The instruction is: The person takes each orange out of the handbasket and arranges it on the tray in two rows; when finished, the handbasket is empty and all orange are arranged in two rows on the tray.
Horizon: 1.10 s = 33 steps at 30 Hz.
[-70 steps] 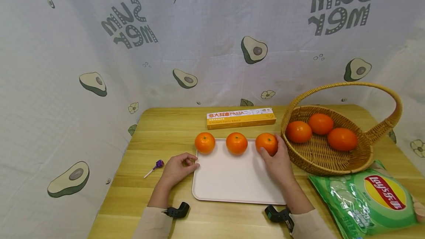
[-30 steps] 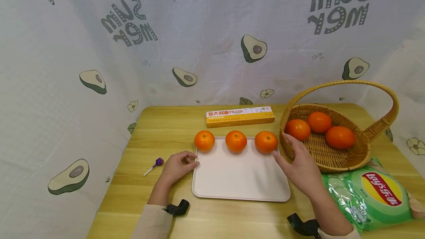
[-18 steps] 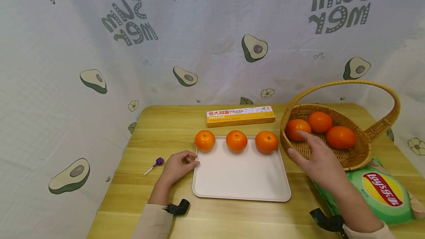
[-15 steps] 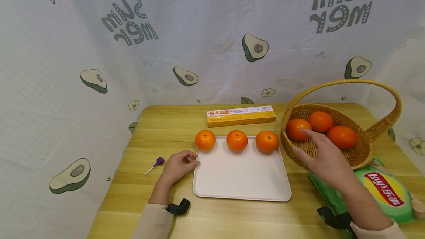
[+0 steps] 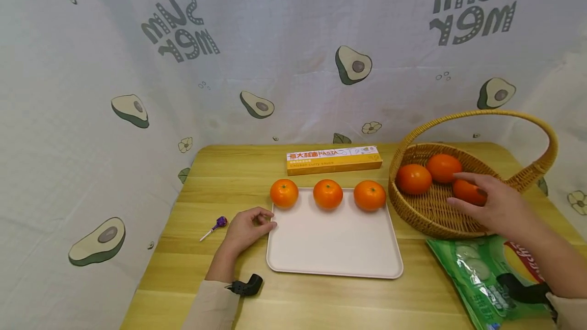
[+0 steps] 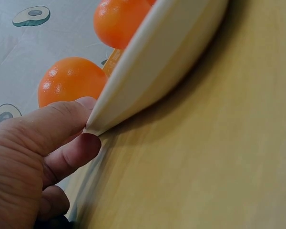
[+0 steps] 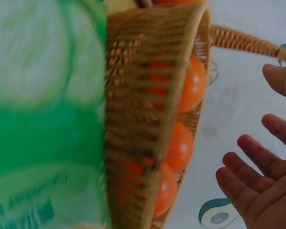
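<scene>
My left hand (image 5: 246, 229) pinches the left rim of a white rectangular tray (image 5: 335, 248), thumb above and fingertip below in the left wrist view. Along the tray's far edge stand three oranges in a row: a left orange (image 5: 284, 193), a middle orange (image 5: 327, 194) and a right orange (image 5: 369, 195). My right hand (image 5: 502, 208) hovers over the wicker basket (image 5: 410, 218) with fingers spread, holding nothing. Three orange fruits lie inside, the nearest fruit (image 5: 467, 192) partly hidden behind that hand. The right wrist view shows the hand (image 7: 262, 186) apart from the fruit.
Behind the tray lies a yellow pasta box (image 5: 334, 161). A purple lollipop (image 5: 221, 222) is left of my left hand. The green chip bag (image 5: 477, 274) lies in front of the basket, partly covered by my right arm. A patterned curtain (image 5: 293, 65) hangs behind the table.
My right hand let go of the right orange at the tray's far edge and moved right, over the basket. My left hand has stayed at the tray's rim.
</scene>
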{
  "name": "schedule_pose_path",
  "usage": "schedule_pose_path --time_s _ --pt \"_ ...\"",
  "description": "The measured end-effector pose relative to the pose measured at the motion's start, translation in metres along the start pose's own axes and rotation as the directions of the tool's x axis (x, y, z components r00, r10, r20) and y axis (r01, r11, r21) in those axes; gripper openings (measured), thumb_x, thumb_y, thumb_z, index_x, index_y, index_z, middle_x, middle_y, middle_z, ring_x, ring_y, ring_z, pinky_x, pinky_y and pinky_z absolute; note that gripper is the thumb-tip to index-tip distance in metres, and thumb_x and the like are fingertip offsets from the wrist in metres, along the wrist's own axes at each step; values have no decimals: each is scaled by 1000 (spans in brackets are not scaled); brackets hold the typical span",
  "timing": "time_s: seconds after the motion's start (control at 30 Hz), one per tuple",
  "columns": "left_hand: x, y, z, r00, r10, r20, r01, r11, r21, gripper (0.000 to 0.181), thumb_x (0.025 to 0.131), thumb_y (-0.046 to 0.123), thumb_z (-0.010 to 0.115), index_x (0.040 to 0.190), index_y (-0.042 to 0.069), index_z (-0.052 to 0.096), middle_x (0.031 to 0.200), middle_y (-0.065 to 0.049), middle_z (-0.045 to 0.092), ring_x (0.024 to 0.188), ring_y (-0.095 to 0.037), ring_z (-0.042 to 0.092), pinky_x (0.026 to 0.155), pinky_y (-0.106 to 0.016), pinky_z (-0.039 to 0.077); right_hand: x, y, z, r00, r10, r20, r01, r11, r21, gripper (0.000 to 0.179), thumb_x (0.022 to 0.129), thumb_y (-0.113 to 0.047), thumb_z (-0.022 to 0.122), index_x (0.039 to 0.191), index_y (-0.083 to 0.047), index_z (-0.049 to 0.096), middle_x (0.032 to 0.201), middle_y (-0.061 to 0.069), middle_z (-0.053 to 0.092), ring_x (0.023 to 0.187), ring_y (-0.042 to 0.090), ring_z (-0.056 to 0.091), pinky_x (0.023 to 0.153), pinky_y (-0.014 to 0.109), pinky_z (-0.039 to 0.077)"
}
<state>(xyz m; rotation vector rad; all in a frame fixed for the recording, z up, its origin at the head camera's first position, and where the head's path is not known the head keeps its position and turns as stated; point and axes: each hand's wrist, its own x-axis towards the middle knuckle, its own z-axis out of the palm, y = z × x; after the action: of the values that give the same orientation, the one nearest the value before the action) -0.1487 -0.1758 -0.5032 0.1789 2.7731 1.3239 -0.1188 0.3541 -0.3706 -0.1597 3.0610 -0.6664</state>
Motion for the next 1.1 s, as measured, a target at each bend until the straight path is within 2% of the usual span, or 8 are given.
schedule_pose_path --time_s 0.1,0.17,0.27,0.33,0.4,0.67,1.1 --pt "0 -1 0 1000 -4 -2 4 1000 -2 16 85 30 83 98 25 76 77 11 67 69 -10 56 65 -24 44 4 11 -4 1000 -8 14 8 1000 -6 73 94 -39 74 144 6 46 124 38 52 88 41 58 61 40 49" --pt "0 -1 0 1000 -5 -2 4 1000 -7 16 85 30 83 98 24 76 77 11 67 69 -10 56 65 -24 44 7 17 -7 1000 -8 24 9 1000 -25 73 93 -40 74 143 7 47 122 37 54 86 38 58 60 36 46" --pt "1 -2 0 1000 -2 -1 2 1000 -13 16 85 30 83 98 24 76 77 11 67 70 -10 57 66 -24 44 11 23 -11 999 -7 44 11 996 -88 75 94 -45 73 142 8 48 130 42 51 100 51 57 73 58 52" --pt "0 -2 0 1000 -1 1 1 1000 -17 16 85 30 83 98 24 76 77 11 67 70 -10 57 65 -24 44 15 27 -15 998 -11 66 19 992 -127 77 93 -47 73 141 8 49 136 45 46 113 61 49 86 73 44" --pt "1 -2 0 1000 -1 2 1 1000 -21 16 85 30 83 98 24 76 77 11 67 70 -10 57 65 -24 44 19 31 -18 996 -18 87 31 987 -159 76 92 -47 74 139 8 51 139 47 42 120 66 40 93 81 34" --pt "0 -1 0 1000 -3 1 3 1000 -25 16 85 30 83 98 24 76 77 11 67 69 -10 56 65 -24 44 34 47 -23 986 -43 159 76 975 -209 74 88 -43 79 135 8 53 136 48 39 115 65 46 90 79 40" --pt "2 -1 -1 1000 -12 -1 12 999 -51 16 84 29 84 97 23 77 76 9 67 69 -11 56 63 -23 43 47 68 -18 980 -17 198 50 985 -166 83 84 -45 82 137 9 48 137 46 34 114 63 44 90 79 39"
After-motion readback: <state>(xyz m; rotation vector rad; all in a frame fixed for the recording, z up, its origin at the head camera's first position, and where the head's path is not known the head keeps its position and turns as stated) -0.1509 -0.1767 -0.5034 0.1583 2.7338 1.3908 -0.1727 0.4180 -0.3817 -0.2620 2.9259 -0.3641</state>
